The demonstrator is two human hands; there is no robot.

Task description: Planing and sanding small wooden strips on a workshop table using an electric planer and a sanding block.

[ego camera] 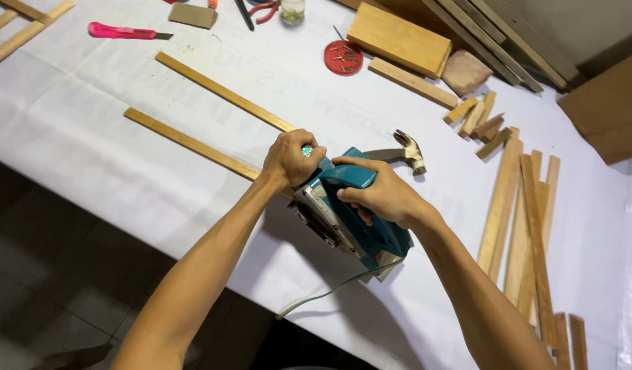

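A teal electric planer (350, 219) sits on a long wooden strip (189, 142) that lies across the white-covered table (76, 130). My left hand (292, 157) is closed over the planer's front knob. The rear handle of the planer is in my right hand (377, 194), fingers wrapped round it. Its green cord (330, 293) trails off the near table edge. A second long strip (223, 91) lies parallel, just beyond the first.
A claw hammer (405, 152) lies right behind the planer. Several wooden slats (528, 219) are piled at the right. At the back are a wood block (398, 40), a red lid of nails (343, 57), a pink utility knife (121, 31) and pliers (263, 9).
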